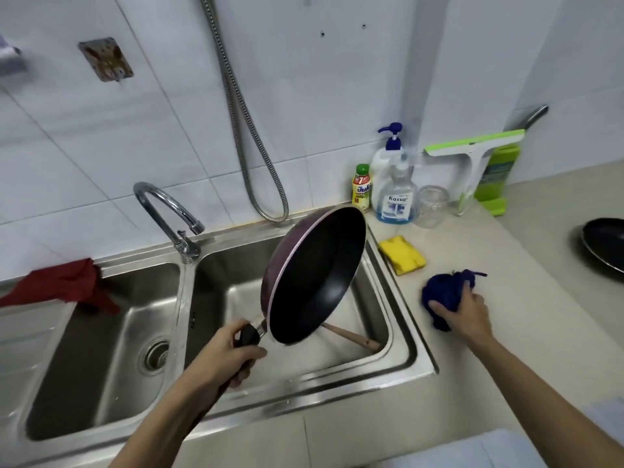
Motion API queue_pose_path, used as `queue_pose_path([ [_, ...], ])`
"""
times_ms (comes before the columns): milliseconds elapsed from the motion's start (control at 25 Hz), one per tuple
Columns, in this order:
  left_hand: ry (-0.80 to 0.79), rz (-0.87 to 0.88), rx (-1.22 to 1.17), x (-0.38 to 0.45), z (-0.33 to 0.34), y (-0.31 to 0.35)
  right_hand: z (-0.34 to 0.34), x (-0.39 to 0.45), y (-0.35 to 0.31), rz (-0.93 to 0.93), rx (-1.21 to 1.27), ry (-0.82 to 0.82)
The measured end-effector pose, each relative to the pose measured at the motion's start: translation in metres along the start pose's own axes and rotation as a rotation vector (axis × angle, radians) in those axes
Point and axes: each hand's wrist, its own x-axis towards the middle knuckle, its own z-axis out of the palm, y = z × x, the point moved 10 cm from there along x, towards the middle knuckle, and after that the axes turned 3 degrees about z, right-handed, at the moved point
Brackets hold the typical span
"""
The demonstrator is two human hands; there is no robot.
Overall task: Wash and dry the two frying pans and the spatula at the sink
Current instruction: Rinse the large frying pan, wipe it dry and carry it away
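Note:
A frying pan (315, 275) with a black inside and a purple outside hangs tilted on edge over the right sink basin (388, 319). My left hand (229, 354) grips its black handle. My right hand (464, 314) lies on the counter to the right of the sink, closed on a crumpled blue cloth (445, 293). A wooden spatula handle (351, 337) shows in the right basin below the pan; its blade is hidden. The second black frying pan (604, 248) sits on the counter at the far right edge.
A yellow sponge (401, 255) lies by the sink's right rim. Soap bottles (395, 194), a small juice bottle, a glass jar (432, 206) and a green squeegee (472, 163) stand at the back. The faucet (169, 214) stands between the basins. A red cloth (64, 287) hangs over the left basin's edge.

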Motion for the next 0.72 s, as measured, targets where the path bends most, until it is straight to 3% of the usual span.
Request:
queue_pose_path([
  [120,-0.088,0.001,-0.016,-0.007,0.01,0.011,-0.015,-0.031,-0.041,-0.123,-0.237,0.274],
  [160,-0.128,0.006,-0.036,-0.011,0.018,0.015,-0.009,-0.043,-0.054,-0.156,-0.179,0.252],
  [280,-0.265,-0.006,-0.112,-0.017,0.045,0.021,0.04,-0.076,-0.053,-0.005,0.351,-0.183],
  [320,-0.305,-0.014,-0.133,-0.017,0.054,0.022,0.042,-0.086,-0.048,0.03,0.499,-0.198],
  [480,-0.491,0.021,-0.127,-0.016,0.098,0.041,-0.034,-0.121,-0.022,-0.062,0.66,0.169],
  [600,-0.57,0.122,0.083,-0.018,0.15,0.054,-0.117,-0.152,0.002,-0.093,0.615,0.419],
  [720,-0.554,0.26,0.343,-0.019,0.214,0.065,-0.178,-0.178,0.044,-0.055,0.522,0.546],
])
